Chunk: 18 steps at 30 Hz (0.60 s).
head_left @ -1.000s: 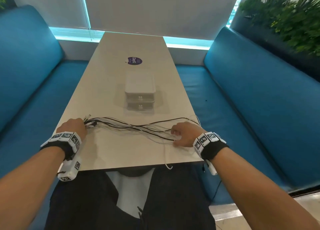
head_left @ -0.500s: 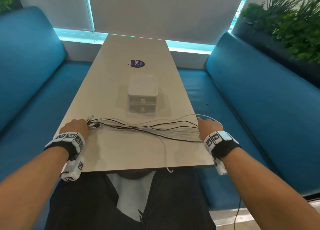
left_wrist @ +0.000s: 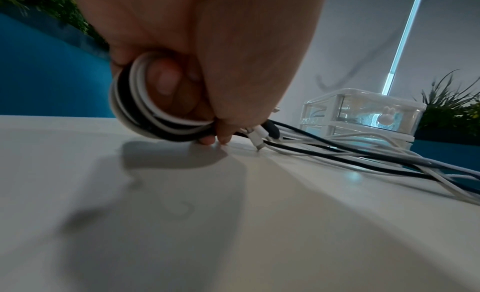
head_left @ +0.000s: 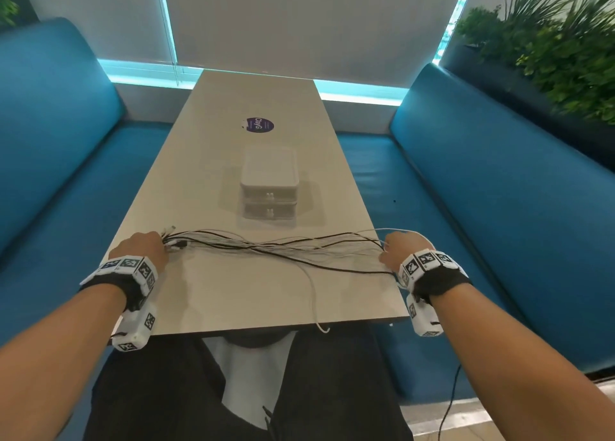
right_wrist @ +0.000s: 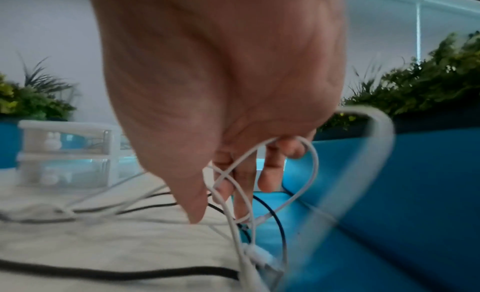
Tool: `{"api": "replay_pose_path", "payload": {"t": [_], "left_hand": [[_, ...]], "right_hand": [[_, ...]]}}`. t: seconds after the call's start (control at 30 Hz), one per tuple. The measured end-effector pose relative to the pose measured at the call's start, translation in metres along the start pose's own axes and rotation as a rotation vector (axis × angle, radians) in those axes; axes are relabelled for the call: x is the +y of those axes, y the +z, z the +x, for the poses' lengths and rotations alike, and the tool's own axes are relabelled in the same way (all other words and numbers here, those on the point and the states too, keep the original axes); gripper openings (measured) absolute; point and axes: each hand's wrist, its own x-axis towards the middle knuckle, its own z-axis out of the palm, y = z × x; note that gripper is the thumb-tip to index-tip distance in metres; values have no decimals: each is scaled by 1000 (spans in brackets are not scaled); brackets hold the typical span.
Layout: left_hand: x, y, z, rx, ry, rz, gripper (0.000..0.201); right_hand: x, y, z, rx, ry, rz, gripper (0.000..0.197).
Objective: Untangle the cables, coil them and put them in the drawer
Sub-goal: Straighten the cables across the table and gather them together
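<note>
Several black and white cables (head_left: 283,246) lie stretched across the near part of the table (head_left: 233,294), from one hand to the other. My left hand (head_left: 143,246) rests at the table's left edge and grips a looped bundle of cable ends (left_wrist: 145,114), with the plugs (left_wrist: 257,137) sticking out past the fingers. My right hand (head_left: 401,246) is at the right edge, where white cables (right_wrist: 306,159) run between and over its curled fingers (right_wrist: 270,173). Behind the cables stands the small clear two-drawer unit (head_left: 269,187), both drawers closed.
One white cable end (head_left: 321,326) hangs over the table's front edge. A purple sticker (head_left: 259,125) lies further back. Blue benches (head_left: 482,207) flank the table, with plants (head_left: 559,51) behind the right one. A black cable (head_left: 449,404) dangles by my right arm.
My right hand has slid rightward along the cables from mid-table to the right edge, drawing them straighter. My left hand has stayed put, gripping its ends.
</note>
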Motion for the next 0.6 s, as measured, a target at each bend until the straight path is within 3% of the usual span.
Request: {"api": "replay_pose_path", "payload": {"t": [0.17,0.33,0.43,0.5,0.6], "left_hand": [[2,-1,-2,3,-7,8,17],[3,-2,-2,-1,-1,6,19],[2,-1,-1,-2,-3,3,18],[2,-1,-2,5,1,2,17],[1,0,-2,8,8,-2,17]], "right_hand": [[-6,-7,3,-229,-84,174,26],[1,-11,5,-24,6,135,28],[2,-7,3,-24,17,93,15],[3,-7,-2,-69,6,103,20],[12,-1,0,23,13,189,40]]}}
